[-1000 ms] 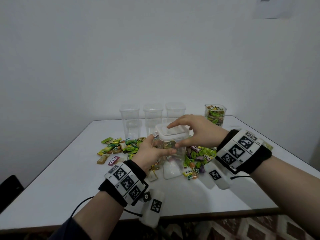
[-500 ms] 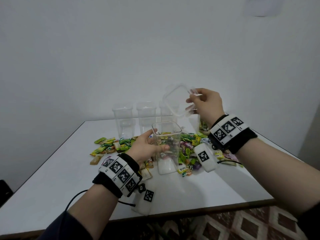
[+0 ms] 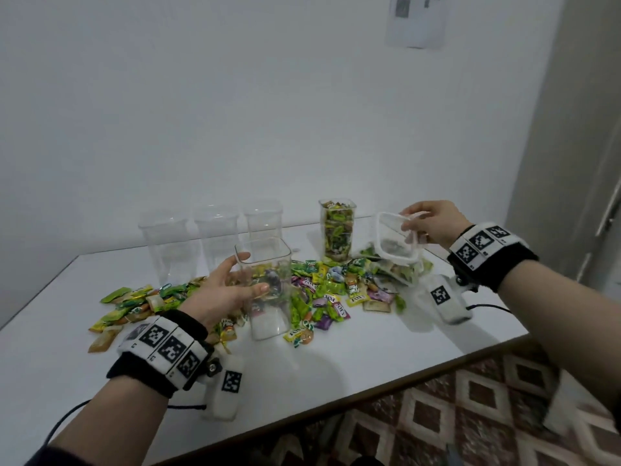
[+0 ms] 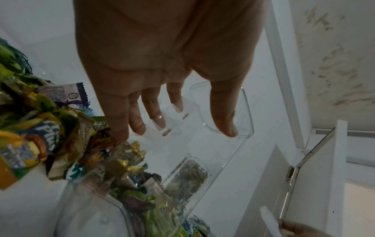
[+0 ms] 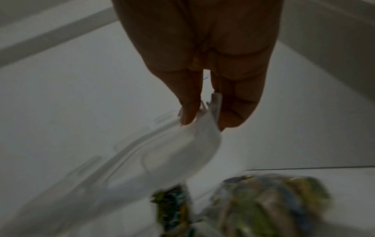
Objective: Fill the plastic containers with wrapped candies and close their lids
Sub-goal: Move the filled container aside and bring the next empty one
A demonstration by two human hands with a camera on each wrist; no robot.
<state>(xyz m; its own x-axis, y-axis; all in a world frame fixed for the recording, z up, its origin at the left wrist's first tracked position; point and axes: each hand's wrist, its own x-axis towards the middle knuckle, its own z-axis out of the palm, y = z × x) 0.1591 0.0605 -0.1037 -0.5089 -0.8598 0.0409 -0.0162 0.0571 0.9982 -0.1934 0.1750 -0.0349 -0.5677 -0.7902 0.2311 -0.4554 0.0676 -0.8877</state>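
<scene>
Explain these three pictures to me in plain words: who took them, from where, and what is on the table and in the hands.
No machine here: a person wears one camera on the head and one on each wrist. The head view looks down at a white table strewn with wrapped candies. The left hand reaches around an open clear container, fingers loose; the left wrist view looks along those fingers. The right hand pinches a clear lid above the candies; the dark, blurred right wrist view shows that pinch close up. A candy-filled container stands behind, lidless, beside three empty ones.
</scene>
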